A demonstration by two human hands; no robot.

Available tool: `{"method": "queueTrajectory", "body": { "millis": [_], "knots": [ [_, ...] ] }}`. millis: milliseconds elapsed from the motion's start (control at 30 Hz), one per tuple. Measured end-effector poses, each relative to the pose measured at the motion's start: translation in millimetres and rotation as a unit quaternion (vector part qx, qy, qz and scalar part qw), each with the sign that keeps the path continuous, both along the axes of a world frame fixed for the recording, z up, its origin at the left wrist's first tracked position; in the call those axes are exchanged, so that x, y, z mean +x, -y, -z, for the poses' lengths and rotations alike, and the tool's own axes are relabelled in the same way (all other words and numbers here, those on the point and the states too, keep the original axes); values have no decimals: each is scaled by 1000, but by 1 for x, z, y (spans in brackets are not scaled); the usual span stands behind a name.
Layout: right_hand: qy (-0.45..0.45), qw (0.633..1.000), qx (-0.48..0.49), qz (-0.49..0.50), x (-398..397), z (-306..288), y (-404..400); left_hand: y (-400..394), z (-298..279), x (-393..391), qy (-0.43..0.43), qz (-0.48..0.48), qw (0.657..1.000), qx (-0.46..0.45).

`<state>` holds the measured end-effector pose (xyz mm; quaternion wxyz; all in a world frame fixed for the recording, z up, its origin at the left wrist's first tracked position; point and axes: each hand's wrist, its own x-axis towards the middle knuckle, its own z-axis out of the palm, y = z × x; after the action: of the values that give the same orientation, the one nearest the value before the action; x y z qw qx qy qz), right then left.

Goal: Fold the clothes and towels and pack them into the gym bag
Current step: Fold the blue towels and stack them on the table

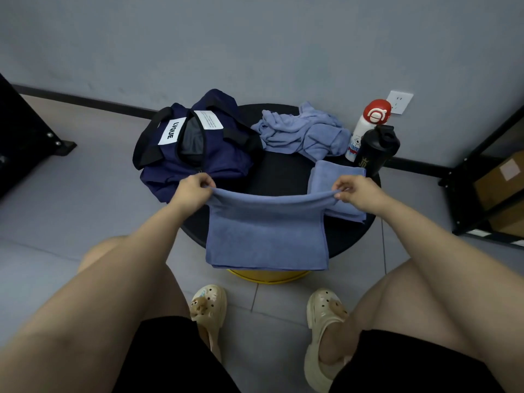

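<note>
The left hand (pixel 192 186) and the right hand (pixel 357 191) are held apart, each pinching a top corner of a blue towel (pixel 266 236). The towel is stretched between them and hangs doubled over the near edge of a round black table (pixel 286 171), hiding that edge and part of a yellow base (pixel 268 275) below. The fingertips are tucked into the cloth and hard to make out. A folded towel (pixel 337 177) lies on the table just beside the right hand, partly covered by it. A crumpled towel (pixel 303 131) sits at the back. The navy gym bag (pixel 195 148) rests on the table's left side, unzipped, its inside dim. A white bottle (pixel 365 126) stands half behind a black bottle (pixel 377 148)
</note>
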<state>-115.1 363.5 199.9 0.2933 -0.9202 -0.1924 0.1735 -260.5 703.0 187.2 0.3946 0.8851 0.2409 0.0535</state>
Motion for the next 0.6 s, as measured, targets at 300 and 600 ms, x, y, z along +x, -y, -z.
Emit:
{"method": "queueTrajectory", "body": {
  "millis": [300, 600],
  "knots": [
    [-52, 999, -15, -1, -56, 41, 13, 22, 38, -47, -64, -5, 998, 13],
    [-46, 997, -60, 9, -85, 68, 23, 34, 51, -71, -123, 112, 981, 103]
  ]
}}
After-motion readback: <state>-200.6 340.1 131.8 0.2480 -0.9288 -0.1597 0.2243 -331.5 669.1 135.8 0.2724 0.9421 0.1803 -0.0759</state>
